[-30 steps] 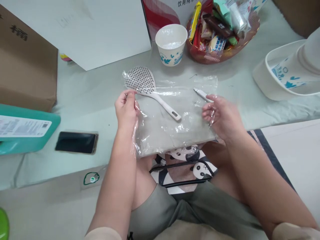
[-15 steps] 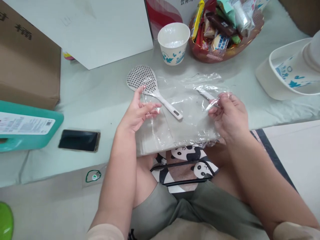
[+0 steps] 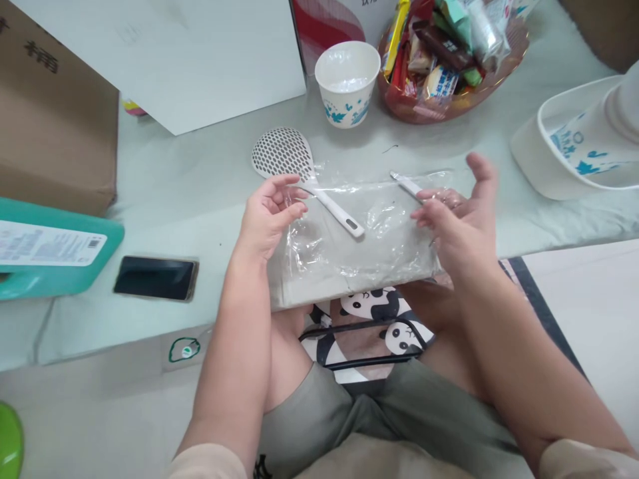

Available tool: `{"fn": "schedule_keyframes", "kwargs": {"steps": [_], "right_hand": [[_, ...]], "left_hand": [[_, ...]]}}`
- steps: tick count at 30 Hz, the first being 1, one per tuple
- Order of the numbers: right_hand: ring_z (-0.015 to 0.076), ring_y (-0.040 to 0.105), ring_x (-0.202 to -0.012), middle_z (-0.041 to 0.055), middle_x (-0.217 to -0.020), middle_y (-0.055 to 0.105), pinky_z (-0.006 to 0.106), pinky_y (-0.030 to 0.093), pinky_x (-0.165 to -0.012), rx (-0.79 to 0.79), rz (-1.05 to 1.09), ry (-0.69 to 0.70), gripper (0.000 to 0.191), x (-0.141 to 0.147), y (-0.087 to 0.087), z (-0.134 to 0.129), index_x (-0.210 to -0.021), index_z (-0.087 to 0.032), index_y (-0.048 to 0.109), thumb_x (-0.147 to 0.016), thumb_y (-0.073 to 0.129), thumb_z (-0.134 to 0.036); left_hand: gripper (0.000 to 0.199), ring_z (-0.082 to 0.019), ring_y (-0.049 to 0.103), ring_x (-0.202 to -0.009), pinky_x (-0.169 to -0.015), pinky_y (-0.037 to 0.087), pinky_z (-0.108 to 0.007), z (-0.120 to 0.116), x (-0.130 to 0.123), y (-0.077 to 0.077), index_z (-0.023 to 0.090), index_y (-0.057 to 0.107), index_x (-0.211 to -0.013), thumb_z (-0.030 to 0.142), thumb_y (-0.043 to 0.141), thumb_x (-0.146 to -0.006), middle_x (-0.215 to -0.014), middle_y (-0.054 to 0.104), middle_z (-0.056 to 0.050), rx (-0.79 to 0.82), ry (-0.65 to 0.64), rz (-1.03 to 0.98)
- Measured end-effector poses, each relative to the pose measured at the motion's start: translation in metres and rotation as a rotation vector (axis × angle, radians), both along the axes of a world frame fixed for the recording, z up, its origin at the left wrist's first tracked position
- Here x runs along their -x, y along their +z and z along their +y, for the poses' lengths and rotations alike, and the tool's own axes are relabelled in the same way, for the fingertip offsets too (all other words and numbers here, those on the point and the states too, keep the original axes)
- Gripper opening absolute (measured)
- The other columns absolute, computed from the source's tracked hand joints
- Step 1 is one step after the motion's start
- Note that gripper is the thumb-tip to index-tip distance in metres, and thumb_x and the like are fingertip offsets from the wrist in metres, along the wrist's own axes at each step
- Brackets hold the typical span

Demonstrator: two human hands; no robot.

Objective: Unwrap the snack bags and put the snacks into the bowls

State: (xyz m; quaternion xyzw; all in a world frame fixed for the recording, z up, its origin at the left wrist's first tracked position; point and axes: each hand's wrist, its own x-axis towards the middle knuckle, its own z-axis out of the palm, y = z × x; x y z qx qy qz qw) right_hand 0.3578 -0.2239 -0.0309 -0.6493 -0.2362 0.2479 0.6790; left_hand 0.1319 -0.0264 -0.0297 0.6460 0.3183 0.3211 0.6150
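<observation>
A clear plastic bag [image 3: 369, 219] lies spread at the table's front edge. Beneath its film or beside it is a white slotted skimmer [image 3: 283, 154], handle pointing down to the right. At the bag's left side, my left hand [image 3: 272, 213] has its fingers curled and thumb apart, near the film; whether it grips the film is unclear. My right hand [image 3: 456, 213] is at the bag's right side, index finger raised, other fingers near the thumb. A slim white tool [image 3: 407, 184], perhaps a knife, points up-left from these fingers.
Behind stand a patterned paper cup [image 3: 347, 86] and a snack bowl [image 3: 424, 110]. A white bin [image 3: 534, 156] holding cups is on the right. To the left are a phone [image 3: 156, 278], a teal jug [image 3: 100, 249] and a cardboard box [image 3: 60, 126].
The raised film has dropped flatter onto the table. My right hand's index finger has lifted away from the film, and my left hand's fingers have curled in.
</observation>
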Motion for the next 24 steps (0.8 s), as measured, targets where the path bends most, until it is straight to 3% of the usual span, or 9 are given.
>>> {"fn": "schedule_keyframes", "kwargs": {"steps": [3,7,9,12,14,16,19,22,24], "right_hand": [[0.014,0.059,-0.067,-0.004,-0.08,0.061,0.032,0.053,-0.067,0.129,-0.311,0.06,0.051,-0.003,-0.003,-0.003,-0.126,-0.031,0.062,-0.077,0.076,-0.022],[0.0163,0.057,-0.074,0.001,-0.082,0.056,0.037,0.054,-0.075,0.282,-0.606,-0.022,0.013,-0.006,-0.003,-0.006,-0.098,-0.025,0.075,-0.087,0.068,-0.025],[0.021,0.06,-0.089,0.0059,-0.093,0.056,0.04,0.054,-0.08,0.262,-0.692,-0.086,0.011,-0.005,0.0,-0.006,-0.091,-0.024,0.075,-0.09,0.067,-0.029],[0.0278,0.059,-0.119,0.0105,-0.112,0.059,0.048,0.051,-0.102,0.154,-0.751,-0.126,0.008,-0.003,0.005,-0.006,-0.087,-0.024,0.071,-0.091,0.066,-0.029],[0.0272,0.061,-0.124,0.0084,-0.113,0.066,0.051,0.045,-0.113,0.032,-0.662,-0.085,0.01,-0.001,0.008,-0.007,-0.084,-0.025,0.066,-0.093,0.063,-0.026],[0.0244,0.07,-0.11,0.0039,-0.096,0.072,0.049,0.05,-0.107,-0.119,-0.471,-0.022,0.013,0.001,0.01,-0.007,-0.082,-0.026,0.062,-0.095,0.061,-0.028],[0.0187,0.069,-0.065,-0.0038,-0.063,0.065,0.037,0.056,-0.071,-0.221,-0.195,0.049,0.014,0.007,0.015,-0.009,-0.084,-0.028,0.061,-0.096,0.064,-0.034],[0.0127,0.048,-0.041,-0.008,-0.052,0.054,0.032,0.048,-0.053,-0.168,-0.049,0.036,0.016,0.011,0.021,-0.009,-0.085,-0.029,0.06,-0.095,0.068,-0.038],[0.0104,0.039,-0.038,-0.0089,-0.051,0.049,0.031,0.045,-0.049,-0.114,0.026,-0.012,0.019,0.01,0.022,-0.006,-0.085,-0.029,0.057,-0.094,0.069,-0.04]], "left_hand": [[0.037,-0.011,0.066,-0.075,-0.064,0.054,-0.021,0.003,0.0,-0.002,0.022,0.074,-0.106,0.009,0.077,-0.071,-0.083,0.07,0.001,-0.13,0.15,0.081],[0.012,-0.01,0.056,-0.07,-0.063,0.049,-0.022,0.001,0.002,0.002,0.023,0.076,-0.089,0.015,0.075,-0.079,-0.078,0.061,0.001,-0.251,0.31,0.199],[0.002,-0.013,0.059,-0.083,-0.07,0.051,-0.023,0.0,0.004,0.004,0.024,0.075,-0.082,0.023,0.077,-0.083,-0.087,0.059,-0.001,-0.295,0.342,0.215],[0.013,-0.02,0.06,-0.114,-0.088,0.054,-0.027,0.0,0.006,0.005,0.024,0.072,-0.078,0.03,0.083,-0.079,-0.11,0.059,-0.005,-0.313,0.337,0.134],[0.018,-0.024,0.056,-0.132,-0.107,0.05,-0.035,-0.001,0.006,0.005,0.023,0.069,-0.076,0.033,0.083,-0.08,-0.125,0.061,-0.005,-0.319,0.284,0.026],[0.02,-0.025,0.052,-0.143,-0.123,0.039,-0.041,-0.004,0.005,0.008,0.022,0.066,-0.075,0.035,0.078,-0.085,-0.133,0.065,-0.004,-0.35,0.232,-0.075],[0.023,-0.023,0.055,-0.143,-0.127,0.035,-0.045,-0.011,0.001,0.016,0.024,0.064,-0.078,0.04,0.07,-0.092,-0.122,0.073,-0.001,-0.393,0.256,-0.131],[0.021,-0.018,0.072,-0.106,-0.11,0.051,-0.042,-0.017,-0.003,0.022,0.025,0.063,-0.082,0.042,0.068,-0.094,-0.085,0.073,0.001,-0.362,0.309,-0.174],[0.021,-0.013,0.069,-0.071,-0.083,0.059,-0.032,-0.019,-0.005,0.023,0.025,0.064,-0.084,0.043,0.071,-0.092,-0.065,0.064,0.004,-0.289,0.296,-0.201]]}}
